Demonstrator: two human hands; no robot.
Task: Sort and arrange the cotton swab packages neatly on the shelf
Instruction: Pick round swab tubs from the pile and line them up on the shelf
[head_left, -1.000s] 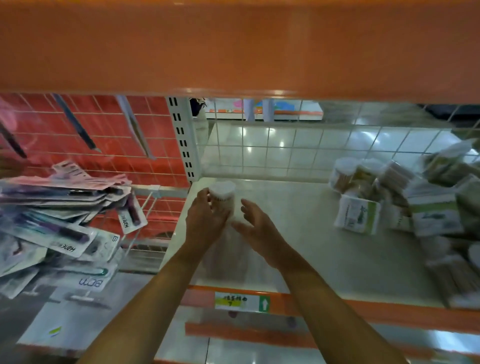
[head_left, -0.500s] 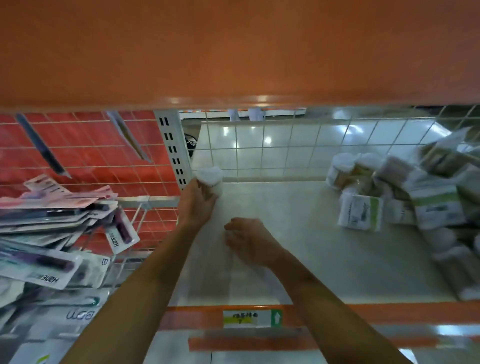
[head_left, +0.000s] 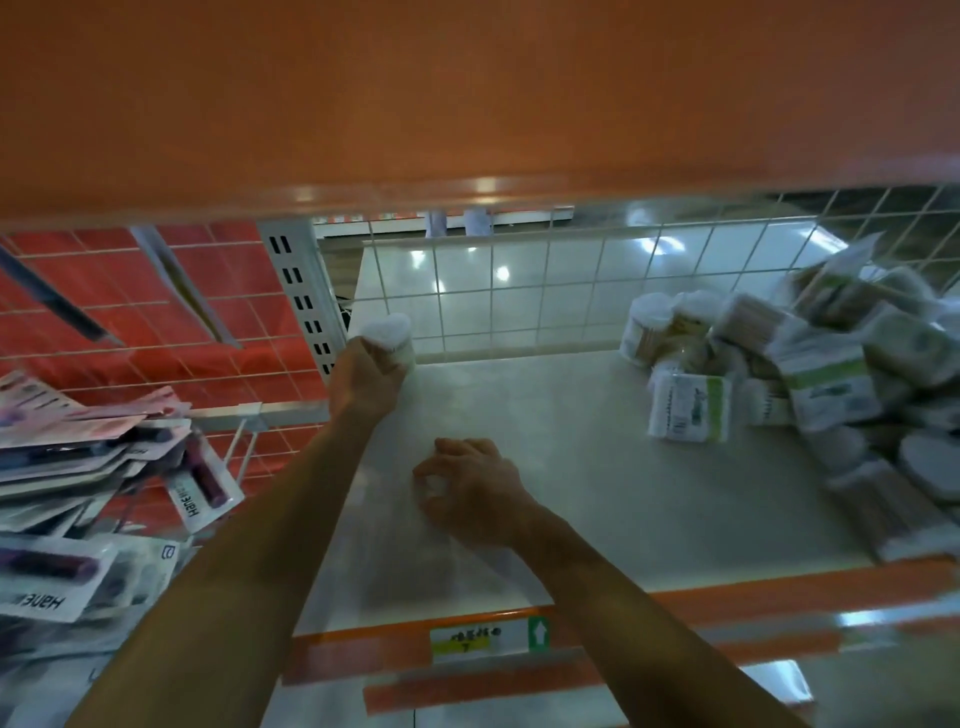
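The tub (head_left: 388, 338) in the left grip (head_left: 370, 376) at the shelf's (head_left: 545, 426) back-left corner: a topple is the risk.
The tub is clasped, the grip curled round it, just beside the post (head_left: 298, 291) and the wire grid (head_left: 519, 291); whether it is set down cannot be told. The right grip (head_left: 470, 488) is rested on the shelf, loosely curled, nothing plainly held. If released tilted, the tub could be toppled; if shoved, it could be jammed against the grid. The loose pile (head_left: 779, 379) at the right could be knocked off the front edge.
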